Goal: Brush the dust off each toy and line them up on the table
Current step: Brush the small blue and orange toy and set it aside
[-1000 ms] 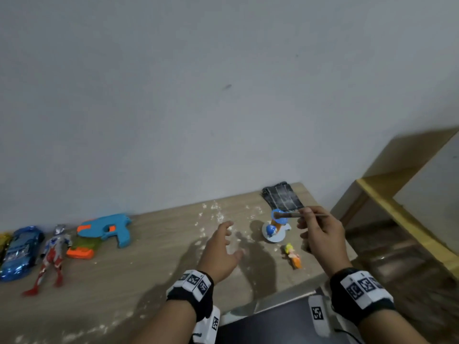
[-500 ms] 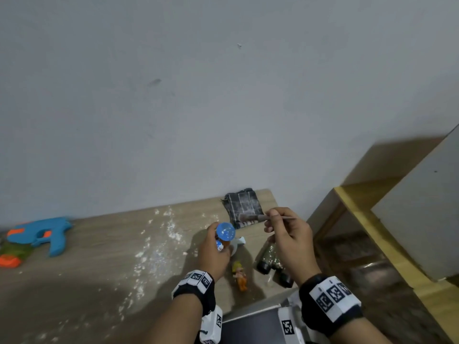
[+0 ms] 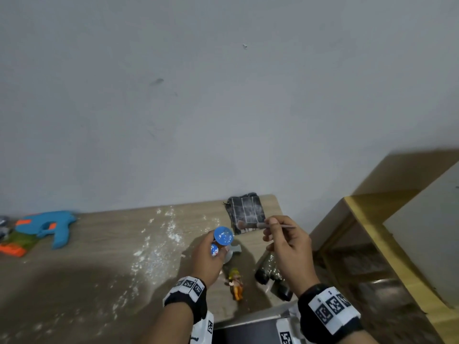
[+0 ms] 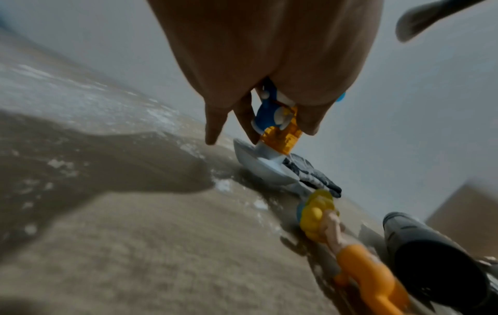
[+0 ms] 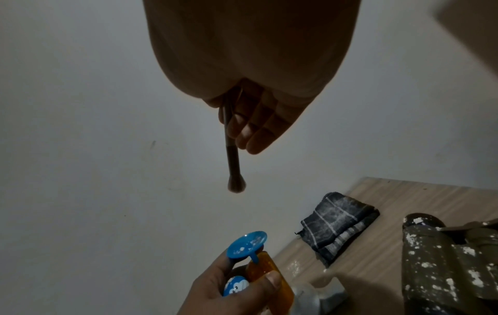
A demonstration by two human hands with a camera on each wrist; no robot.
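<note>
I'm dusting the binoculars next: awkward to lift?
The binoculars look rigid, likely heavier than the small figure. Powder specks on the barrels may make them slippery. Lying near the table edge, they could roll.
</note>
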